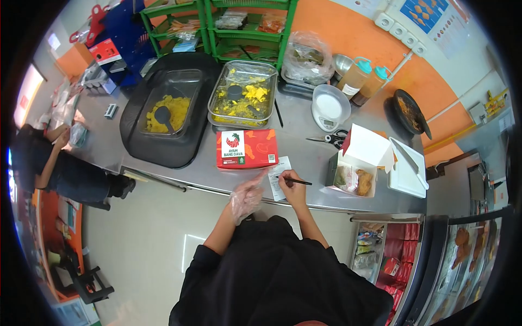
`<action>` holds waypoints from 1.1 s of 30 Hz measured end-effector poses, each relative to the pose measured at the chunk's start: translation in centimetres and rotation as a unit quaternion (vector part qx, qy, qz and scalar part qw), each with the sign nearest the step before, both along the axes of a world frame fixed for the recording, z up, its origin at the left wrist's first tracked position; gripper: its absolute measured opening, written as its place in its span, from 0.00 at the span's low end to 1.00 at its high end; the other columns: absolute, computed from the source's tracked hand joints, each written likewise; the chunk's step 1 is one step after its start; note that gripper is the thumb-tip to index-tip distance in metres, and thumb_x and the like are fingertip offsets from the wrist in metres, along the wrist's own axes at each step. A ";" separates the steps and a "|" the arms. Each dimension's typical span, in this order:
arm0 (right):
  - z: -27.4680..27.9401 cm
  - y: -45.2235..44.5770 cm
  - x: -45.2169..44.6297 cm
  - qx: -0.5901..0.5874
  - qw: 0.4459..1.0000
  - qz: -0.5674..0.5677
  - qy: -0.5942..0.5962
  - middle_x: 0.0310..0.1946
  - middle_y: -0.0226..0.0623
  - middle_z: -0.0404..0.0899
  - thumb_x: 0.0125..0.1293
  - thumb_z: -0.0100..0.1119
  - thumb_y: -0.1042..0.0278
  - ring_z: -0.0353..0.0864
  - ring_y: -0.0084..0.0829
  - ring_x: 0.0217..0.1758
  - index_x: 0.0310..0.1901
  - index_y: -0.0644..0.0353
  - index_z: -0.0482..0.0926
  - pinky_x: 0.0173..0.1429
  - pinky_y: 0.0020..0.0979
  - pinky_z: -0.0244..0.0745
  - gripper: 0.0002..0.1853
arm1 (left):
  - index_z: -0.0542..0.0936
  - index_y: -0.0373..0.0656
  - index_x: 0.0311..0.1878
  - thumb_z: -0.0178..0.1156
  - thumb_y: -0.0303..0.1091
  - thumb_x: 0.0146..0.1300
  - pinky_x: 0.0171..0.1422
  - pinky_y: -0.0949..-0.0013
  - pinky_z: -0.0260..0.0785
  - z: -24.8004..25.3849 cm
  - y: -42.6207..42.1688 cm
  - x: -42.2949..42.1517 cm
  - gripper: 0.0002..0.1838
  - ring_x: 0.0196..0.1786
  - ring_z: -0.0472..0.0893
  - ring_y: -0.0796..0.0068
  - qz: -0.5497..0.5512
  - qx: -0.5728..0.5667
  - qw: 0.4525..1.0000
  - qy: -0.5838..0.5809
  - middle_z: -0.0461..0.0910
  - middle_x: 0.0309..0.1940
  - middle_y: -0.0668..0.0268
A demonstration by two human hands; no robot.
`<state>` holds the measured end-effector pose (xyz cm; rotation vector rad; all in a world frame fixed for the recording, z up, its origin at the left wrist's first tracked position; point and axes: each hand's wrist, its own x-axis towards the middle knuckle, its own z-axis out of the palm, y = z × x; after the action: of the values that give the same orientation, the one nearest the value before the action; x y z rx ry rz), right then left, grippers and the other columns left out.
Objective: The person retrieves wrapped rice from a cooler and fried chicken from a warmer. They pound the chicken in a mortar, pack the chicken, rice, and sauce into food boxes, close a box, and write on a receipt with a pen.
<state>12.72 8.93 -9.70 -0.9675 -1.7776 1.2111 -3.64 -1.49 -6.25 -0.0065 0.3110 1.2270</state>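
Observation:
My right hand (293, 190) is closed around a dark pen (302, 181), its tip over a white printed receipt (278, 191) at the counter's front edge. In a clear plastic glove, my left hand (247, 199) lies just left of the receipt. Its fingers stretch forward and hold nothing that I can see. Behind the receipt stands a closed red food box (247, 149) with a rooster logo. To the right, an open box (353, 179) shows a piece of fried food and a wrapped portion inside.
Two containers of yellow rice, a clear tub (184, 87) and a wire-look tray (266, 119), stand behind. Scissors (333, 138), a kitchen scale (328, 107) and a knife (411, 164) on a white cutting board (399, 182) lie rightward. Another person (49, 163) stands at far left.

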 end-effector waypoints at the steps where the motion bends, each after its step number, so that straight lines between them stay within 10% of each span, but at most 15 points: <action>1: -0.1 0.0 -0.1 0.002 1.000 -0.008 -0.002 0.24 0.24 0.75 0.59 0.61 0.75 0.67 0.11 0.23 0.34 0.61 0.75 0.26 0.17 0.63 0.04 | 0.56 0.59 0.72 0.45 0.38 0.70 0.13 0.82 0.49 0.0 0.0 0.0 0.28 0.11 0.55 0.88 0.001 0.016 1.000 0.004 0.57 0.12 0.77; 14: -0.2 0.0 0.5 0.038 0.999 -0.014 -0.014 0.22 0.26 0.76 0.60 0.62 0.74 0.70 0.12 0.23 0.34 0.63 0.75 0.27 0.18 0.66 0.05 | 0.62 0.56 0.69 0.39 0.41 0.73 0.12 0.78 0.50 -2.0 -0.2 -0.6 0.22 0.10 0.56 0.85 -0.019 -0.011 0.999 -0.030 0.56 0.10 0.77; 26: -0.5 0.1 0.6 0.011 1.000 0.012 -0.009 0.23 0.26 0.77 0.59 0.63 0.73 0.71 0.11 0.25 0.34 0.63 0.75 0.28 0.18 0.67 0.06 | 0.76 0.47 0.38 0.37 0.45 0.74 0.12 0.77 0.48 -2.7 0.0 -0.9 0.19 0.09 0.55 0.83 -0.025 -0.017 0.997 -0.074 0.55 0.08 0.75; 28: -0.8 0.1 0.5 0.005 1.000 0.015 -0.003 0.23 0.26 0.77 0.59 0.63 0.73 0.71 0.11 0.25 0.34 0.63 0.75 0.28 0.18 0.67 0.06 | 0.56 0.55 0.72 0.43 0.39 0.71 0.12 0.81 0.48 -2.7 -0.1 -0.7 0.27 0.11 0.55 0.87 -0.004 -0.004 0.999 -0.038 0.56 0.11 0.77; 33: 0.2 0.0 0.4 0.030 1.000 0.007 -0.003 0.18 0.29 0.74 0.58 0.62 0.73 0.68 0.13 0.19 0.33 0.62 0.75 0.25 0.20 0.64 0.05 | 0.56 0.54 0.72 0.44 0.39 0.71 0.13 0.81 0.47 -1.8 -0.1 -0.3 0.27 0.11 0.55 0.87 0.010 0.004 0.999 -0.035 0.56 0.11 0.77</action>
<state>13.16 8.97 -9.54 -0.9250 -1.8182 1.1576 -3.95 -1.63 -8.04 -0.0463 0.2462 1.2451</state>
